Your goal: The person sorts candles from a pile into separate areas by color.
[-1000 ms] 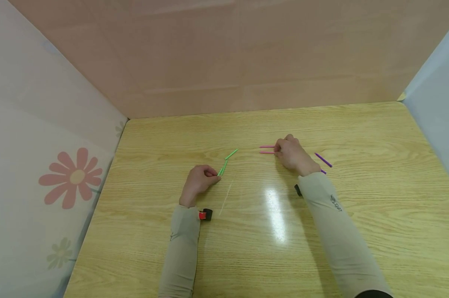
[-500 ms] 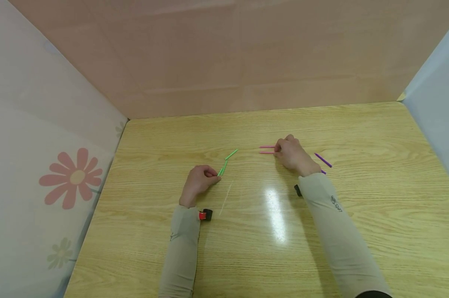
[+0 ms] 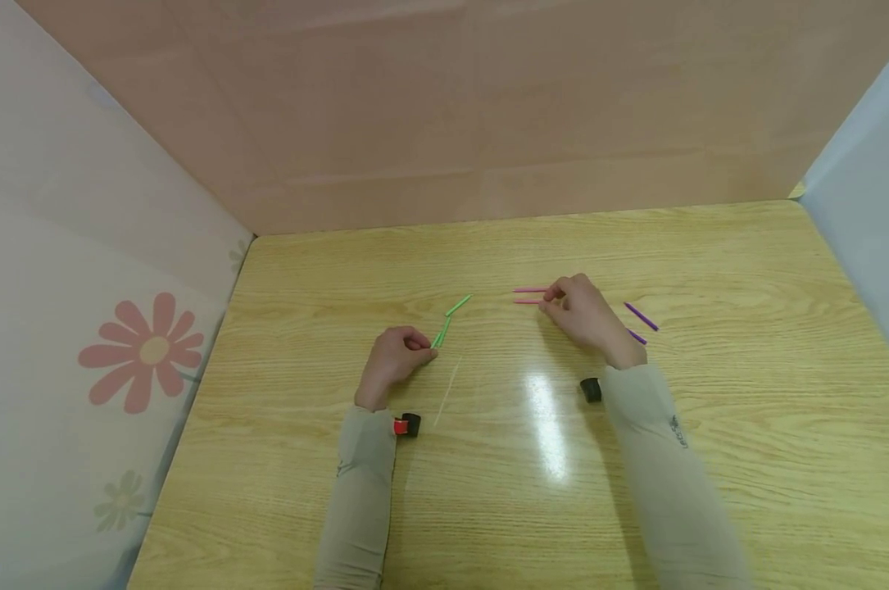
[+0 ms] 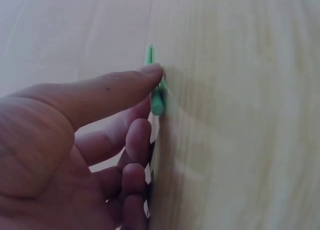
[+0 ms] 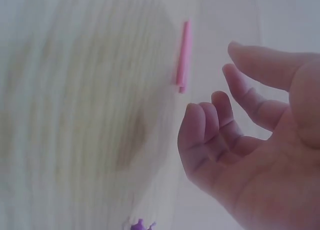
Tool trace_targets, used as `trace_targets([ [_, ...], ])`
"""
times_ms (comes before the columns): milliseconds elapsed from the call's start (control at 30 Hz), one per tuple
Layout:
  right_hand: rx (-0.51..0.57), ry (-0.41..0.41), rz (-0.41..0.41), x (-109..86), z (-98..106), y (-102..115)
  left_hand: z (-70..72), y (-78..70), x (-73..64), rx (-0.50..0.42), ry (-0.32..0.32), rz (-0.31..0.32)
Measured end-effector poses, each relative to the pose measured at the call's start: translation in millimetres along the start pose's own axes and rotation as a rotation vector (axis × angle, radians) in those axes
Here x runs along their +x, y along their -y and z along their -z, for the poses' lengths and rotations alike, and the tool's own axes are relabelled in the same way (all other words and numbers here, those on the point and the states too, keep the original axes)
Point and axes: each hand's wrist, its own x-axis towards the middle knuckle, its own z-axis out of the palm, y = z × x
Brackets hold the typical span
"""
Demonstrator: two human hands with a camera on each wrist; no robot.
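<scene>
My left hand point(image 3: 396, 356) pinches a thin green stick point(image 4: 157, 106) between thumb and index finger, low at the tabletop. Beside it another green stick point(image 3: 445, 329) lies at a slight angle, its far end close to a third green stick point(image 3: 459, 306). Two pink sticks point(image 3: 527, 301) lie roughly parallel at the back, left of my right hand point(image 3: 582, 311). That hand hovers near their right ends, thumb and index finger apart with nothing between them in the right wrist view. In the head view it overlaps the pink sticks' right ends.
Two purple sticks point(image 3: 641, 317) lie right of the right hand. A pale line point(image 3: 447, 391) marks the wooden table point(image 3: 481, 508) near the left hand. A brown panel point(image 3: 473, 123) stands behind the table, with a flower-printed panel point(image 3: 31, 344) at the left.
My right hand has let go of the pink sticks and drawn slightly back toward me, its fingers parting. More of the nearer purple stick shows. The left hand has not moved.
</scene>
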Motion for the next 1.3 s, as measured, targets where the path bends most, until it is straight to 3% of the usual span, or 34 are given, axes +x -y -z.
trace_targets([
  [300,0.049,-0.062,0.004,-19.5,-1.9,-2.7,1.7,-1.8,-6.2,0.000,0.016,0.019],
  [533,0.069,-0.014,-0.029,-35.4,-0.5,-7.5,0.8,-3.5,-10.9,0.038,-0.011,0.033],
  [1033,0.070,-0.020,0.013,-43.9,8.6,-11.4,4.7,-10.1,-13.8,0.142,-0.016,0.104],
  [1300,0.026,0.029,0.044,-42.4,5.7,-16.1,4.6,-6.2,-10.5,0.149,-0.006,0.070],
])
